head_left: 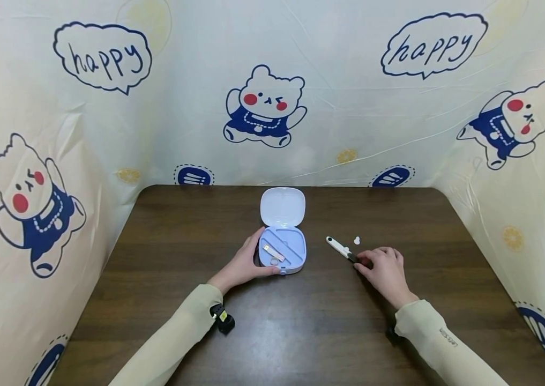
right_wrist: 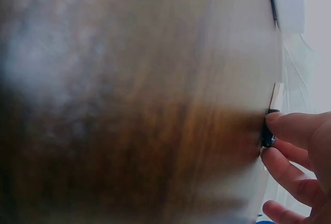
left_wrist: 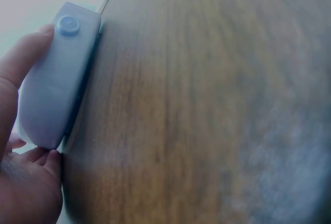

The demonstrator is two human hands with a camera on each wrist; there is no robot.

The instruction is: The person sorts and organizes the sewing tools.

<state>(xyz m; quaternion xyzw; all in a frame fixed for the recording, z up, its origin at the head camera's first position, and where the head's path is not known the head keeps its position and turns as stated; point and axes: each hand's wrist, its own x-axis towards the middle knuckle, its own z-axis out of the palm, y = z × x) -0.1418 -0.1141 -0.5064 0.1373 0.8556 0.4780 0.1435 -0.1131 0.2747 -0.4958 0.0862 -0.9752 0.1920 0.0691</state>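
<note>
A light blue plastic case [head_left: 296, 264] stands on the table with its lid [head_left: 283, 207] raised at the back. My left hand [head_left: 244, 261] grips its left side, the thumb by the round front button [left_wrist: 69, 25] and the fingers round the side. Inside, left of a slanted divider, lie a small flat beige-and-white piece [head_left: 273, 252] and a small round silvery thing [head_left: 274, 261]. To the right, my right hand [head_left: 387, 269] pinches the black end of a slim white-and-black stick-shaped tool [head_left: 337, 246] lying on the table. I cannot tell its exact kind.
A tiny white piece [head_left: 357, 240] lies just beyond the stick-shaped tool. The dark wooden table [head_left: 195, 225] is walled at the back and both sides by a printed cloth [head_left: 340, 118]. A black wrist device [head_left: 223, 320] sits at the left cuff.
</note>
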